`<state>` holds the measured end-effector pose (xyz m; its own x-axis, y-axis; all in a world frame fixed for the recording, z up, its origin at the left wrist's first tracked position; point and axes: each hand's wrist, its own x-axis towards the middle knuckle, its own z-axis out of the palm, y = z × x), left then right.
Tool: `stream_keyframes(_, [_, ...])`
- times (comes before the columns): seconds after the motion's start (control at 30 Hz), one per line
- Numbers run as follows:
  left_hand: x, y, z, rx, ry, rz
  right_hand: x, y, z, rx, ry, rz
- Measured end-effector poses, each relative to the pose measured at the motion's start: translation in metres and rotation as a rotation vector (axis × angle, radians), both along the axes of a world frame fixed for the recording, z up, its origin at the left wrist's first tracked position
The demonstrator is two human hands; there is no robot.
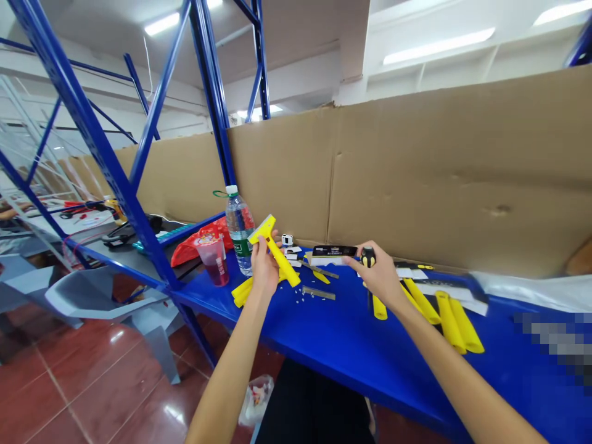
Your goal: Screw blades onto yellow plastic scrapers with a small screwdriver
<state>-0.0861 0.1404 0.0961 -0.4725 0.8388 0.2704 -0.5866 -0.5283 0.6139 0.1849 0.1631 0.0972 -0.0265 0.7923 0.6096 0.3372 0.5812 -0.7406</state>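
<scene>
A yellow scraper (283, 259) with a wide T-shaped head is gripped by my left hand (264, 266), head up and handle slanting down to the right. My right hand (382, 271) is closed around a screwdriver (368, 256) with a black and yellow handle. Its fingertips also pinch the end of a flat black-and-white box (332, 251). On the blue table between the hands lie a flat metal strip (319, 293) and several tiny screws or nuts (300, 301). More yellow handles (456, 320) lie beside my right forearm, and another yellow piece (241, 292) sits behind my left wrist.
A large water bottle (240, 231) and a plastic cup (215, 259) of red drink stand at the left, by a red bag (194, 243). Cardboard (407, 166) walls the back. A blue rack post (134, 203) rises at left. Clear plastic wrap (531, 293) lies at right.
</scene>
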Motion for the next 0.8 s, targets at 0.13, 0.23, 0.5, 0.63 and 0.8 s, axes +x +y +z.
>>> stream_keyframes(0.13, [0.003, -0.033, -0.005, -0.046, 0.133, -0.016, -0.041, 0.047, 0.007, -0.002, 0.078, -0.033])
stream_keyframes(0.23, [0.011, -0.047, -0.009, -0.103, 0.204, -0.05, -0.083, 0.077, 0.01, -0.161, 0.166, 0.01])
stream_keyframes(0.5, [0.024, -0.057, -0.037, -0.289, 0.297, -0.154, -0.085, 0.091, 0.011, -0.379, 0.198, 0.215])
stream_keyframes(0.63, [0.042, -0.06, -0.054, -0.346, 0.332, -0.287, -0.032, 0.063, 0.014, -0.334, 0.286, 0.279])
stream_keyframes(0.8, [0.061, -0.07, -0.062, -0.392, 0.466, -0.364, -0.002, 0.011, 0.005, -0.105, 0.395, 0.212])
